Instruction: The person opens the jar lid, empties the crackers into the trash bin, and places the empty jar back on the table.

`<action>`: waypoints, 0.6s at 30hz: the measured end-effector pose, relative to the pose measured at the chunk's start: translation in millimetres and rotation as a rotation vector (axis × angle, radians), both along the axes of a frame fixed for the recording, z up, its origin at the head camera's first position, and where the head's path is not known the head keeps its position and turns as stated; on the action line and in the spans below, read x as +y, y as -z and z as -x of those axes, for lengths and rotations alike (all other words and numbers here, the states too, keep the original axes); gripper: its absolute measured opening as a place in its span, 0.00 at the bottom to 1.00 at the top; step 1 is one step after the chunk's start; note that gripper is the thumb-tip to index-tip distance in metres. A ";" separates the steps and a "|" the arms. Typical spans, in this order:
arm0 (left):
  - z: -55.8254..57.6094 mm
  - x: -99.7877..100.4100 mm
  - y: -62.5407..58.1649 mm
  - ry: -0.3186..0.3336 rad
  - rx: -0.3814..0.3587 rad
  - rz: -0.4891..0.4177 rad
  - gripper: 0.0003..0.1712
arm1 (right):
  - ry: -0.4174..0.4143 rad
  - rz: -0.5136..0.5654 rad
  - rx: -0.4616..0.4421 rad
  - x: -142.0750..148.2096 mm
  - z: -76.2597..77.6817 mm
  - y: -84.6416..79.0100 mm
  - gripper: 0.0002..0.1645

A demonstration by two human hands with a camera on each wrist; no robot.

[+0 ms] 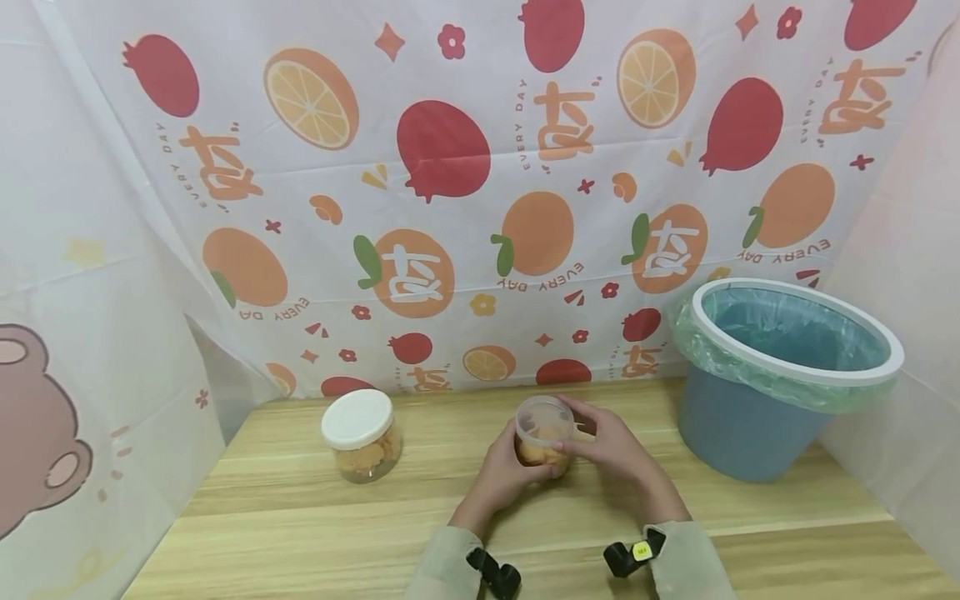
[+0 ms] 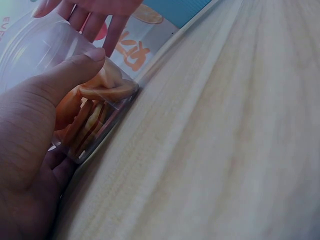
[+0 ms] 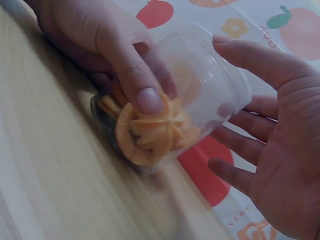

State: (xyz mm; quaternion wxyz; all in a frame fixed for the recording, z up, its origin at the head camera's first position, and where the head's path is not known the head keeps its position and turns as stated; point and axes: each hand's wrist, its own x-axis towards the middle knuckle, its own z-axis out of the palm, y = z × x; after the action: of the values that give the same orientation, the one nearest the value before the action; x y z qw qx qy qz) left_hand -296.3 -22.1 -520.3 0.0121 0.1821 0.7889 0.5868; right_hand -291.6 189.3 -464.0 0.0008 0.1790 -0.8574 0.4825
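Note:
A clear plastic jar (image 1: 542, 427) stands on the wooden table in front of me, with orange-brown cookies (image 3: 160, 131) in its lower part. My left hand (image 1: 504, 472) grips the jar from the left side, its thumb lying across the wall in the left wrist view. Around the upper right of the jar, my right hand (image 1: 613, 446) is spread, thumb apart from the other fingers. In the right wrist view its fingers look loose and are close to the rim; whether they touch it I cannot tell. The top looks see-through, so a lid is hard to make out.
To the left stands a second jar with a white lid (image 1: 357, 418), also holding cookies. A blue bin (image 1: 738, 433) lined with a green bag is at the right. Behind the table (image 1: 322, 542) hangs a fruit-printed cloth (image 1: 465, 217).

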 end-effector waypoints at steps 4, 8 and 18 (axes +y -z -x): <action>0.4 -0.6 -0.4 0.003 -0.004 -0.009 0.53 | -0.002 -0.029 0.031 3.6 0.5 -2.3 0.44; 0.1 -0.7 -0.6 0.006 -0.003 -0.005 0.53 | 0.004 -0.039 0.030 5.1 0.3 -4.0 0.42; 0.2 -0.2 -0.7 0.011 -0.007 0.002 0.54 | 0.034 -0.032 0.020 4.0 -1.6 -7.6 0.40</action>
State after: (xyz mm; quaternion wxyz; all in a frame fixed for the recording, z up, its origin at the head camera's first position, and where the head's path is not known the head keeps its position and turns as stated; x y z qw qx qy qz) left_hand -296.5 -22.3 -519.6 0.0186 0.1843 0.7885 0.5865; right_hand -290.0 193.2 -456.4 0.0147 0.1689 -0.8679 0.4670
